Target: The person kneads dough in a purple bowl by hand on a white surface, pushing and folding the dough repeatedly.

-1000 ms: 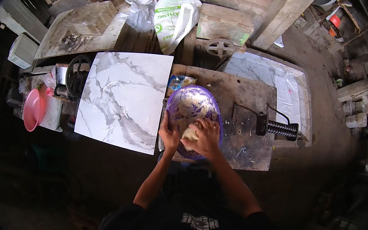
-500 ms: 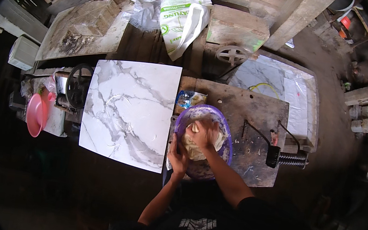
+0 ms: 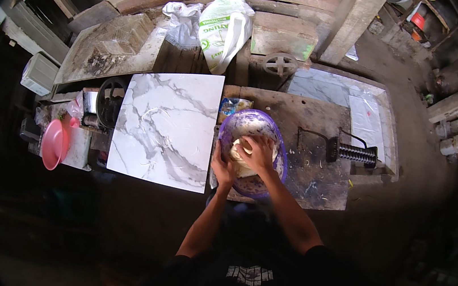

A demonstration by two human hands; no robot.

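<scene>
A purple oval basin [image 3: 282,160], smeared with pale residue inside, stands on the worn wooden table. In it lies a lump of cream-coloured dough [image 3: 244,171]. My right hand [image 3: 259,153] reaches into the basin, its fingers bent and closed over the top of the dough. At the basin's left side my left hand [image 3: 222,169] holds the rim, fingers along the outer wall; part of its thumb side is hard to make out. A blue and clear plastic packet [image 3: 235,106] lies just behind the basin.
Left of the basin is a white marble-patterned board [image 3: 167,130]. A ridged metal roller with a bar handle [image 3: 356,154] lies right on the wooden table [image 3: 316,179]. Farther left sits a pink basin [image 3: 54,145] near a dark handwheel [image 3: 110,103]. White sacks [image 3: 220,30] lie behind.
My right hand, blurred before, now presses on the dough with bent fingers. My left hand stays at the basin's rim. The whole view has shifted, so the table appears higher.
</scene>
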